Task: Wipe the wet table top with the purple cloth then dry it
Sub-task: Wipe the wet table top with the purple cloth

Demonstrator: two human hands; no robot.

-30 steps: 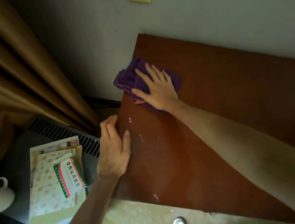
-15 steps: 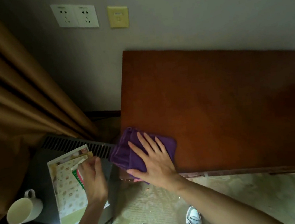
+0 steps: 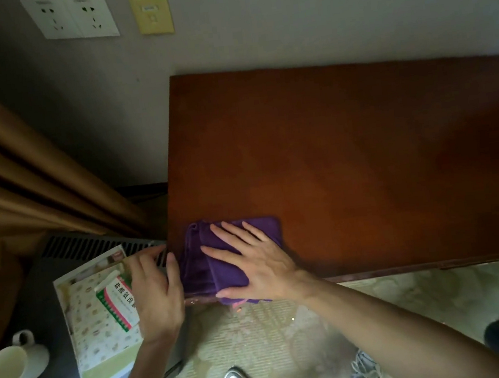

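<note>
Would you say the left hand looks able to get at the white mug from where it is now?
Probably yes. The left hand is open and holds nothing, resting beside the table edge above the booklets. The mug sits past them on the same low surface, with nothing standing between.

We see the purple cloth (image 3: 203, 268) folded into a thick, roughly square pad, lying flat on the table top (image 3: 347, 162) at its near left corner. Its left side runs along the table's left edge, where the folded layers bunch into soft ridges, and its near side hangs slightly over the front edge. The fabric looks plush and deep violet. The table top is a dark reddish-brown wooden slab with a smooth, faintly glossy finish; its far edge meets the wall, and we cannot tell whether it is wet.
</note>
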